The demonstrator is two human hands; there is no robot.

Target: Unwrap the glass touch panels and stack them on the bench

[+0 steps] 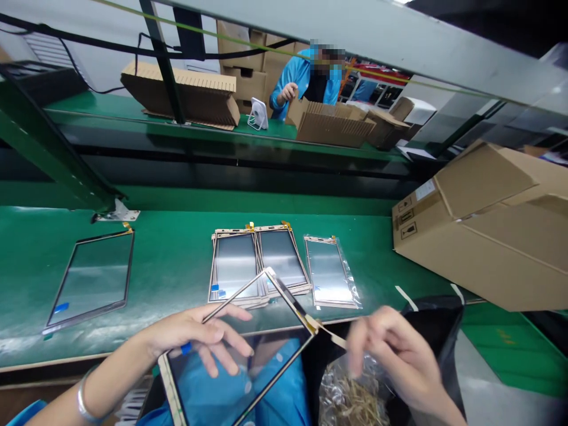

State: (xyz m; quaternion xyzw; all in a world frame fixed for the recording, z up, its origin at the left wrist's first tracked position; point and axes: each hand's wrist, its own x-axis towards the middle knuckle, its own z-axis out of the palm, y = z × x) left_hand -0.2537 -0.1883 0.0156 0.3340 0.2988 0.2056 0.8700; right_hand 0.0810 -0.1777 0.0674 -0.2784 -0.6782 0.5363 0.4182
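Note:
A glass touch screen panel (275, 343) with a dark border and pale adhesive edging is tilted above my lap. My left hand (217, 337), wearing a bracelet, holds it at its left edge with fingers spread across the glass. A thin pale backing strip (335, 337) stretches from the panel's right corner, by an orange flex tab, toward my right hand (390, 349). My right hand's fingers are pinched at the strip's far end and slightly blurred. Blue clothing shows through the glass.
Two stacks of similar panels (235, 266) lie mid-bench, beside a panel in clear film (329, 272). Another panel (95, 278) lies left. A cardboard box (488, 236) stands right. Below my right hand, a black bag holds peeled strips (355, 396). Across the bench, a person (306, 77) stands behind cartons.

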